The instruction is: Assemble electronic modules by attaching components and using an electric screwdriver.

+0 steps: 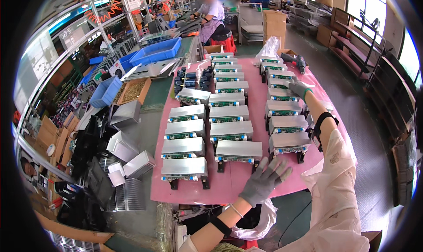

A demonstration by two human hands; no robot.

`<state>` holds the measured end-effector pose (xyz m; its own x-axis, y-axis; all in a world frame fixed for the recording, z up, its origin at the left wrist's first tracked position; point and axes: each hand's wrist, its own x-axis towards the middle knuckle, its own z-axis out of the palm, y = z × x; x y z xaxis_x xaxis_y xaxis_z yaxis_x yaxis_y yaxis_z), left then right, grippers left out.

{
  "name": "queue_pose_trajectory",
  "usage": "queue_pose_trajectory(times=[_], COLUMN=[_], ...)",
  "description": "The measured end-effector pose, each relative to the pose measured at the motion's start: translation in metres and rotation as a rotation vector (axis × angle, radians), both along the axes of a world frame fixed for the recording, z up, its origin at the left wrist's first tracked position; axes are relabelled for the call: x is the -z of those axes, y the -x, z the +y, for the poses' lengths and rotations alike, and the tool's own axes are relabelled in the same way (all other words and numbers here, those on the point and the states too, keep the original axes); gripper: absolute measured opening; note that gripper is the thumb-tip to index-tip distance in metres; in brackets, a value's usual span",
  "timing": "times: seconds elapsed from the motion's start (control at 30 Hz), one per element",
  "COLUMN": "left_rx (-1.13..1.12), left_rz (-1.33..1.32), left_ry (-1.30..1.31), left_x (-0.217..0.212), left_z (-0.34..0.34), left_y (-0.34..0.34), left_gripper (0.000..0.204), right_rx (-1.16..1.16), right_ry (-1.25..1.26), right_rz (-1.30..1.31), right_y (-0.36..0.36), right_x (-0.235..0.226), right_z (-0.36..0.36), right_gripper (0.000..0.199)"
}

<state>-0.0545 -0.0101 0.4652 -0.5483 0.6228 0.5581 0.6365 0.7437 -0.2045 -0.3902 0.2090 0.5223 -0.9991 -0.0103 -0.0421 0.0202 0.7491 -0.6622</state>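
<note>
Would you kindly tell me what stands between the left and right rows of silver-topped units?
The head view shows a middle row of similar units, with pink tabletop to its right.

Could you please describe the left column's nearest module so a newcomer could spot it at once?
On the pink table, find the leftmost of three columns of silver-topped modules. Follow it to the near end; this module sits nearer the table's near edge than any other.

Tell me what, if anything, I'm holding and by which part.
Your left hand holds nothing, its fingers spread. Your right hand is at the right end of a silver block; whether it grips cannot be told.
</note>
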Motion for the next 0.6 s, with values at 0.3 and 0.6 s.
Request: queue_pose_trajectory(times=[0.3,0.6], left_rx=[-0.128,-0.064], left_rz=[-0.014,-0.061], left_ry=[-0.029,-0.166], left_x=[0.010,0.005], left_z=[0.011,-0.001], left_y=[0.019,-0.001], left_gripper=[0.041,0.042], right_rx=[0.053,0.021], right_ry=[0.285,0.029], right_rz=[-0.029,-0.085], right_y=[0.011,0.020], right_x=[0.015,-0.008], right_z=[-0.048,-0.072], right_gripper=[0.071,0.071])
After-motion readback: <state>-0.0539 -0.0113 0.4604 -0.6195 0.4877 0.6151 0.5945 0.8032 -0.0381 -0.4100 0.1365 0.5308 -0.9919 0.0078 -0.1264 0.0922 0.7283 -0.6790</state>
